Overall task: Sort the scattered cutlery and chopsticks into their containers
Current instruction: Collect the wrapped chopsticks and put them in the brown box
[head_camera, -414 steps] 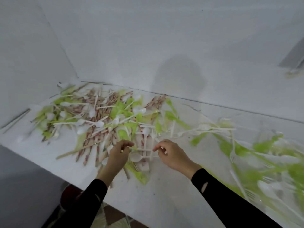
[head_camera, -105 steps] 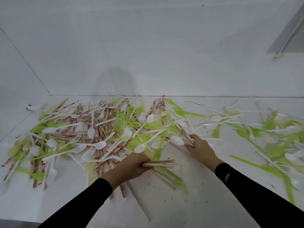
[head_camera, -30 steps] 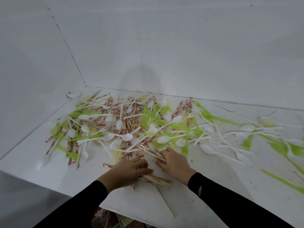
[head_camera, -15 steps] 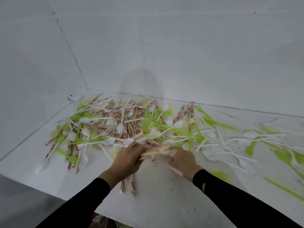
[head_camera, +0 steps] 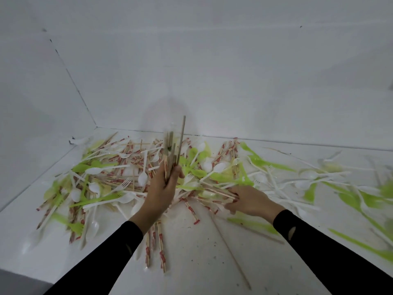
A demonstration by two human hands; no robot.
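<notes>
- Plain white walls [head_camera: 212, 60] meet in a corner at the left (a thin dark seam runs down it).
- White tabletop [head_camera: 202, 262], speckled with small dark marks.
- Soft, even light.

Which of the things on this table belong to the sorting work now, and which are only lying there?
In hand now:
left hand gripping a chopstick bundle upright
right hand gathering loose chopsticks

Lying about for now:
white spoons
green cutlery
No containers are visible.
</notes>
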